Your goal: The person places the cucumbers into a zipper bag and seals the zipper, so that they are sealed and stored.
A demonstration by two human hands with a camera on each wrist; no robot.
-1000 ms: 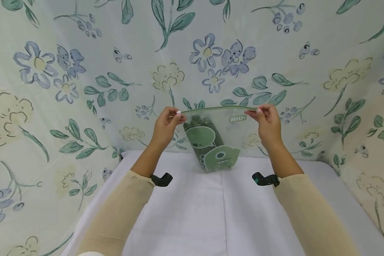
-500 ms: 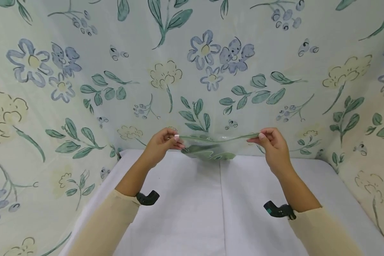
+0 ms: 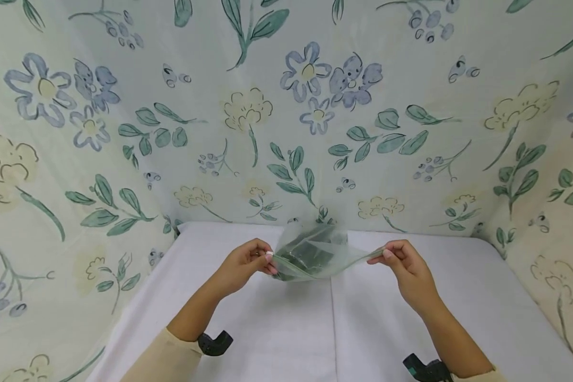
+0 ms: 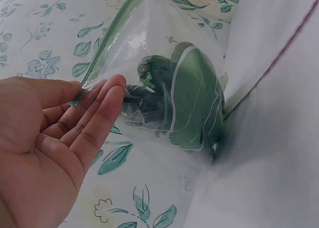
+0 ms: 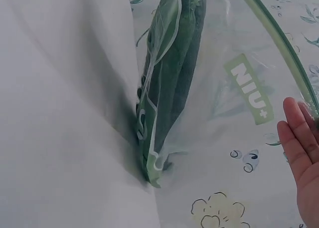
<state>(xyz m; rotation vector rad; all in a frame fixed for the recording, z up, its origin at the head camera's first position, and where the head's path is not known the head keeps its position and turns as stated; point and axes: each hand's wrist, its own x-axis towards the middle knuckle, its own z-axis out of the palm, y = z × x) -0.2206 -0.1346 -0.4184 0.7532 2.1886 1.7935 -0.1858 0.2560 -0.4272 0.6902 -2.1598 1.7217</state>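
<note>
A clear zip bag [image 3: 336,239] with a green zip edge stretches between my two hands over the white-covered table. My left hand [image 3: 243,265] pinches the zip edge's left end, beside a small white slider. The other end is pinched between thumb and fingers of my right hand [image 3: 408,270]. Dark green long things, perhaps cucumbers [image 4: 154,71], lie inside on the left side of the bag. Green cartoon shapes [image 4: 192,98] and a NIU+ label [image 5: 249,88] are printed on it. The bag slants away from me, its zip edge nearest; its far end seems to touch the cloth.
A white cloth [image 3: 267,334] covers the table. Behind it and at both sides hangs a floral curtain [image 3: 191,143]. A black wrist camera [image 3: 215,344] sits on my left wrist, another camera [image 3: 427,369] on the right.
Both hands have lowered the zip edge and brought it toward me. The bag, hanging upright before, has tipped over so that it leans away. Both ends stay pinched.
</note>
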